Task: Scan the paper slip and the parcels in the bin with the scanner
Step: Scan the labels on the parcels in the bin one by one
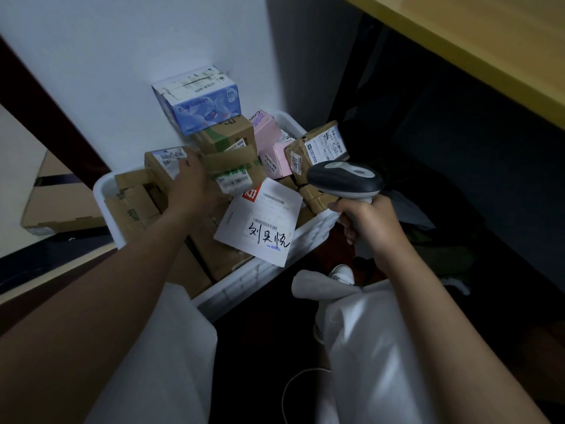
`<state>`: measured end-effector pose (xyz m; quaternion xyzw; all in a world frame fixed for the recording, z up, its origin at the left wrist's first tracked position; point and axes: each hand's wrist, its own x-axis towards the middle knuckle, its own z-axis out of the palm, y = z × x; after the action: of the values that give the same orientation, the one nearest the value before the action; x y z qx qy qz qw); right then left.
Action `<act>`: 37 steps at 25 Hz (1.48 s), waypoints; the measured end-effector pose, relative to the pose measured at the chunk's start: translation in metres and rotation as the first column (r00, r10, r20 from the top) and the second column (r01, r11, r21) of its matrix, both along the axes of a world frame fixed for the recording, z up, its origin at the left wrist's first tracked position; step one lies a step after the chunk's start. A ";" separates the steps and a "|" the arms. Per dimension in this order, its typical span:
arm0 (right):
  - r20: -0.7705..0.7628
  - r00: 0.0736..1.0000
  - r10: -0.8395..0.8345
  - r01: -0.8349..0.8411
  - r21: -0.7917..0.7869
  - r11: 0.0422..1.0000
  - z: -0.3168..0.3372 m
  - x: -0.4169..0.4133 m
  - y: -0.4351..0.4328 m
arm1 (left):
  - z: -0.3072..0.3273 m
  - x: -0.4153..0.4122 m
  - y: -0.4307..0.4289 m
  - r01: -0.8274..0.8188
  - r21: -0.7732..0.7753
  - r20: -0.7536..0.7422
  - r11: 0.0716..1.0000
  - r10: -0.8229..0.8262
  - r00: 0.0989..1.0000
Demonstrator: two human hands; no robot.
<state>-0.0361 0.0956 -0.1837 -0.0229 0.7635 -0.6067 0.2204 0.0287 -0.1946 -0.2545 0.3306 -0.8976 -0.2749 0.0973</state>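
Observation:
A white plastic bin [275,255] on the floor holds several cardboard parcels. A white paper slip [263,221] with barcodes and black handwriting lies on the parcels near the bin's front right rim. My left hand [191,186] reaches into the bin and grips a brown parcel with green tape [235,169]. My right hand [367,224] holds a dark grey and silver scanner [345,179] by its handle, its head above the bin's right side, pointing left over the slip. A blue box [201,99] tops the pile at the back.
Pink boxes [272,145] and a labelled brown parcel [321,148] fill the bin's right rear. A flat cardboard carton [61,209] lies on the floor at left. A yellow tabletop [489,50] overhangs at upper right. A white wall stands behind the bin. My white-clad legs are below.

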 end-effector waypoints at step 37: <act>-0.046 0.997 0.066 -0.059 0.131 0.990 -0.014 -0.010 -0.042 | -0.024 0.031 -0.070 -0.411 0.834 0.237 0.368 0.434 0.869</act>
<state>-0.0459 0.0541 -0.1979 -0.0477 0.8055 -0.5477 0.2212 0.0596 -0.2645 -0.2784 0.5483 -0.5192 -0.6556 -0.0049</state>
